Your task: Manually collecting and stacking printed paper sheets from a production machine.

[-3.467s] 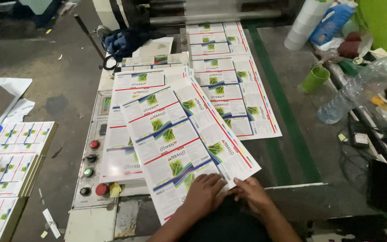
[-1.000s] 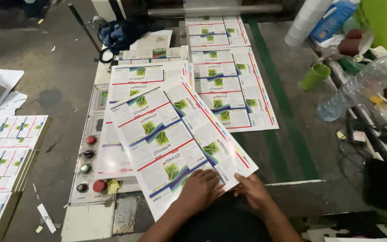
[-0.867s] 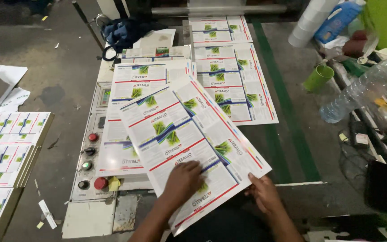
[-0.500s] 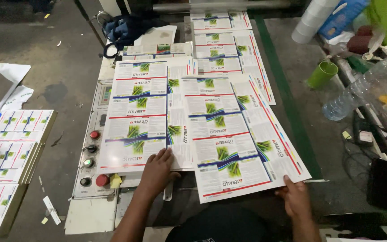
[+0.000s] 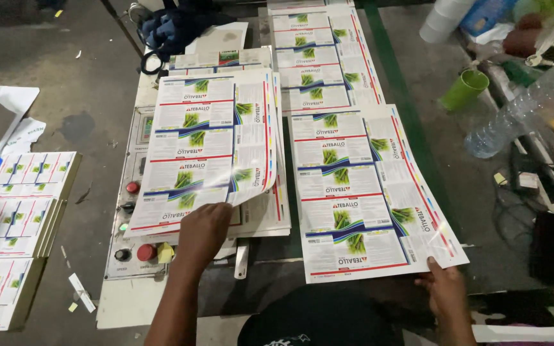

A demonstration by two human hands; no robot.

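Where half a second ago sheets fanned askew, printed sheet (image 5: pixel 367 192) now lies square at counter (image 5: pixel 161 301) right edge, right hand (image 5: pixel 447 291) fingers pinching its near corner. Left hand (image 5: pixel 203 230) fingers curled, lifting corner of left stack (image 5: pixel 206 147).

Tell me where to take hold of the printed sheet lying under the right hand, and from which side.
Take the right-hand printed sheet at its near right corner, coming from the near edge, where the right hand already touches it. That corner juts past the table edge, so fingers can likely slip beneath. The left hand is busy lifting the near edge of the left sheet.
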